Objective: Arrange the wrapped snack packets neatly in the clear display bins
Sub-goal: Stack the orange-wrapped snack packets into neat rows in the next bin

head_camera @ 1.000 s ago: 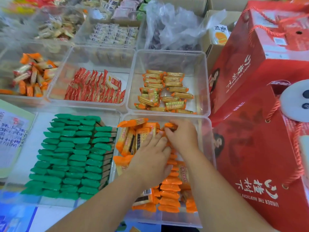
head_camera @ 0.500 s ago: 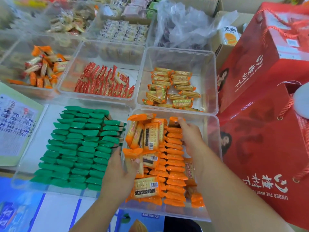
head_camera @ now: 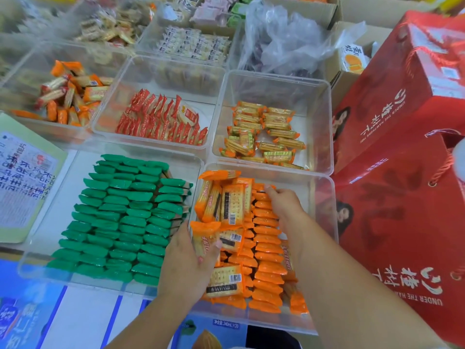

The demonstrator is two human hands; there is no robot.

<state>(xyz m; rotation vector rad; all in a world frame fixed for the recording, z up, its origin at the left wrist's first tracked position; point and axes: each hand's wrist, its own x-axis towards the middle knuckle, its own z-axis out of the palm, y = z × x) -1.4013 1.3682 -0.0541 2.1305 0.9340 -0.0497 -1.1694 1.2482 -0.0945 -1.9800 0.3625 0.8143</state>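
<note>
Standing on edge in a tidy row, the orange packets [head_camera: 266, 248] fill the right side of the near clear bin [head_camera: 323, 197], the one closest to the person. On the left side of that bin more of the same packets lie loose and flat, and some lean on each other. The left hand [head_camera: 186, 263] is at this left side and grips one loose packet [head_camera: 204, 236], with the thumb on its front and the fingers curled behind it. The right hand [head_camera: 285, 205] reaches to the far end of the tidy row, and its bent fingertips touch the top packets there. I cannot tell if it pinches one or only touches. Just beside this bin, to the left, a second bin [head_camera: 75, 172] holds green packets [head_camera: 120, 217] stacked in neat lines. Behind these two stand a bin of red packets [head_camera: 161, 119] and a bin of yellow-green packets [head_camera: 266, 137], which lie in a loose heap. To the right stand big red gift boxes [head_camera: 402, 222]. Farther back sits a crumpled plastic bag [head_camera: 284, 44], and a printed sheet [head_camera: 22, 177] lies at the far left.
</note>
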